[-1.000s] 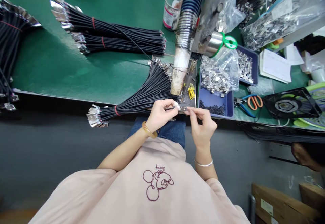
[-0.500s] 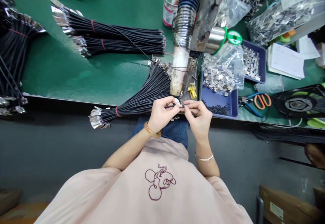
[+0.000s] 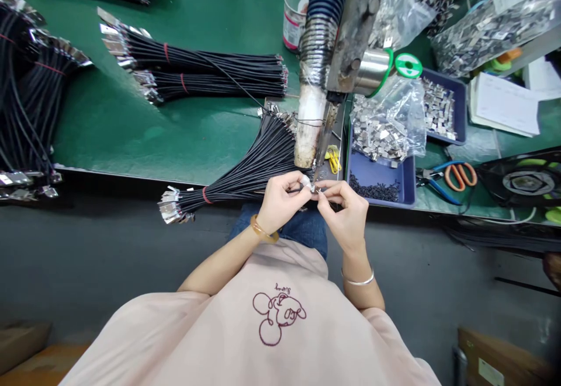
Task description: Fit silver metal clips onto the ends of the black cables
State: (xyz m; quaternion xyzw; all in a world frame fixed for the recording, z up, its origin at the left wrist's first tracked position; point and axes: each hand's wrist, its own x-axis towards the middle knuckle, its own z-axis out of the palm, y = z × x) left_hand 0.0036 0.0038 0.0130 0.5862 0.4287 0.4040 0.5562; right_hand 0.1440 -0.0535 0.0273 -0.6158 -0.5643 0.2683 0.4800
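Note:
My left hand (image 3: 283, 200) is closed in a pinch on the end of a black cable, with something white at the fingertips. Just to its right, my right hand (image 3: 345, 208) pinches a small shiny metal piece (image 3: 319, 191), its exact kind too small to make out. Both sets of fingertips nearly meet at the bench edge, below the nozzle of a soldering fume hose (image 3: 307, 135). A bundle of black cables (image 3: 245, 170), tied with a red band, fans out beside my left hand, metal connectors at its ends. A yellow clip-like thing (image 3: 333, 158) lies behind my right hand.
Tied cable bundles (image 3: 219, 68) lie on the green bench (image 3: 175, 135). A blue tray (image 3: 407, 190) holds bagged metal shells and small black pieces. Pliers (image 3: 438, 181), orange-handled scissors (image 3: 460, 174), a solder spool (image 3: 372, 70) and a fan (image 3: 521, 178) are to the right.
My view has shifted slightly, so the bench things sit a little lower and further right. Both hands stay together at the cable end; the thin silver wire above my right hand no longer shows clearly.

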